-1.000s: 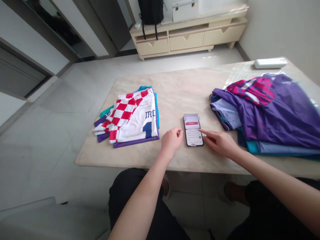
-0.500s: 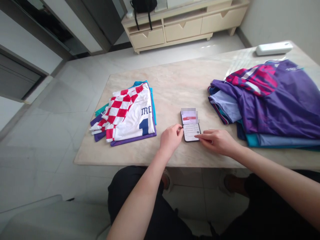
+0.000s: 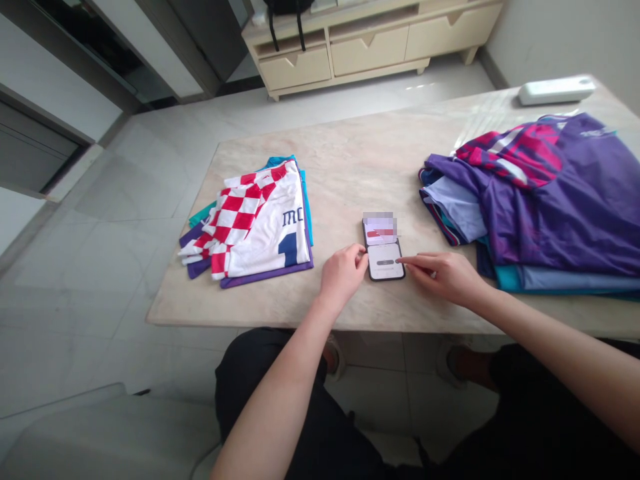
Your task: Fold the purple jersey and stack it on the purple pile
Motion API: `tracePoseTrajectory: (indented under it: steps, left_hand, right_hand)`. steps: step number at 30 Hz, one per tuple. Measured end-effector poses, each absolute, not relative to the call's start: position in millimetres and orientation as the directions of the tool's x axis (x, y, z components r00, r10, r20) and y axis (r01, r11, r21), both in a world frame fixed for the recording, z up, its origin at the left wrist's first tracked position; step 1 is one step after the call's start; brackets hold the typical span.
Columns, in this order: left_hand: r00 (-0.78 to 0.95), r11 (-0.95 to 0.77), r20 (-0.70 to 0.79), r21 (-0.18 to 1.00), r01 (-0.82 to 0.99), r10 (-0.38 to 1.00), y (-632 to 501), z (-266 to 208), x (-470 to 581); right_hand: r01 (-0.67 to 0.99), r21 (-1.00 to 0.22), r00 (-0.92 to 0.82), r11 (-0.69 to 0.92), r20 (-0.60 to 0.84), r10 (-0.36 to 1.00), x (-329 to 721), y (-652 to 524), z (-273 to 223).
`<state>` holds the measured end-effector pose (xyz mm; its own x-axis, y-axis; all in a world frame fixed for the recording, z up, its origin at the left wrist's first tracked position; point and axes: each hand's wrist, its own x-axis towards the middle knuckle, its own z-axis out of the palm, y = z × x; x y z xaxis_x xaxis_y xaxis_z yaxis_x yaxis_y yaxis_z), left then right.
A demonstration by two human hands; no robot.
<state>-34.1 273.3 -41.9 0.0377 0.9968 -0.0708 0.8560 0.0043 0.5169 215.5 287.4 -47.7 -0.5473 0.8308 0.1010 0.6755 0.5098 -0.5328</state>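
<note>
The phone (image 3: 385, 252) lies flat on the pale surface (image 3: 360, 157), between a white-topped shirt pile (image 3: 253, 227) and a purple-topped shirt pile (image 3: 555, 227). Pixelated blocks (image 3: 381, 225) mask its upper end, and the small text below is unreadable. The left hand (image 3: 343, 272) curls, fingertips (image 3: 361, 251) by the phone's left edge; whether they pinch it I cannot tell. The right hand (image 3: 445, 275) is loose, its index finger (image 3: 414, 261) stretched out to the phone's right side. The purple-topped shirt pile runs out of frame. Behind, closed drawers (image 3: 369, 52) conceal their insides, and the upper edge crops a black bag (image 3: 289, 6).
</note>
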Motion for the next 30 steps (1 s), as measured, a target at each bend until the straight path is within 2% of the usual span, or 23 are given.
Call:
tracePoseTrajectory:
  steps: [7, 30]
  left_hand:
    - [0.05, -0.018, -0.047, 0.514, 0.858, 0.998, 273.0, -43.3, -34.0]
    - [0.062, -0.033, -0.044, 0.483, 0.875, 0.997, 272.6, -41.6, -31.2]
  right_hand:
    - [0.744, -0.497, -0.51, 0.448, 0.012, 0.86, 212.2, 290.3, -51.9]
    - [0.717, -0.57, -0.516, 0.401, -0.047, 0.855, 213.3, 289.1, -53.1]
